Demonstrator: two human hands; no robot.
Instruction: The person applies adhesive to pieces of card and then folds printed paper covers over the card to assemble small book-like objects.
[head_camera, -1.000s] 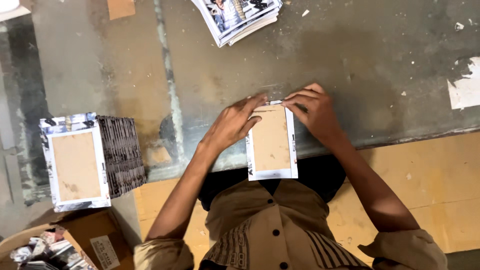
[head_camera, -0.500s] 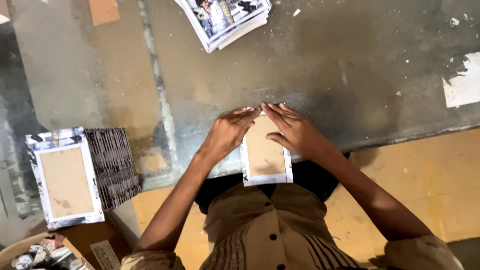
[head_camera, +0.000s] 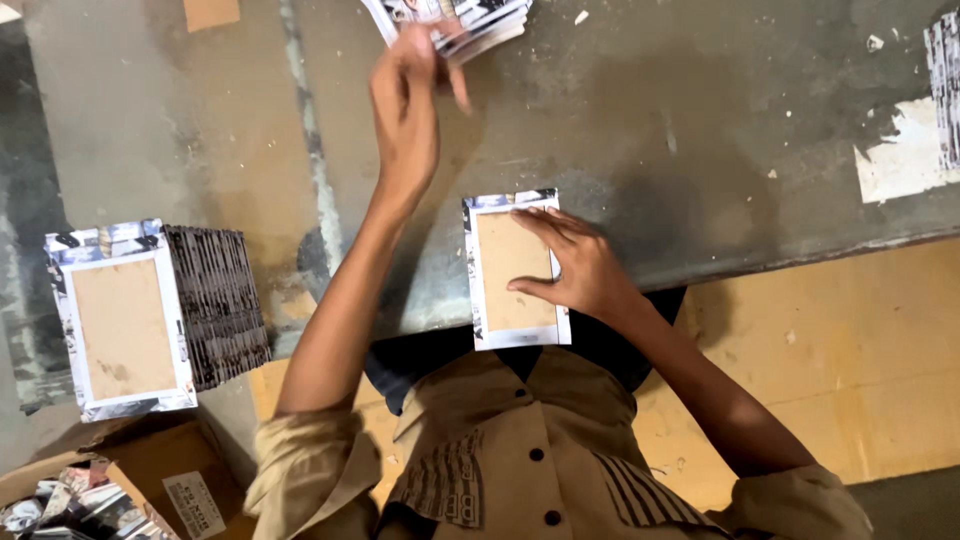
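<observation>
A small cardboard panel wrapped in printed paper (head_camera: 510, 268) lies at the near edge of the grey worktable (head_camera: 700, 150), brown side up. My right hand (head_camera: 575, 270) rests flat on its right half, fingers spread. My left hand (head_camera: 408, 85) reaches to the far side of the table and touches the top sheet of a stack of printed paper sheets (head_camera: 460, 20). I cannot tell whether its fingers have pinched a sheet.
A tall stack of finished wrapped panels (head_camera: 150, 305) stands at the left of the table. Below it is a cardboard box of printed scraps (head_camera: 90, 495). Torn paper (head_camera: 900, 150) sticks to the table at the right. The floor is yellowish.
My left hand left the panel and reached far forward to the paper stack. My right hand stayed on the panel and flattened over it.
</observation>
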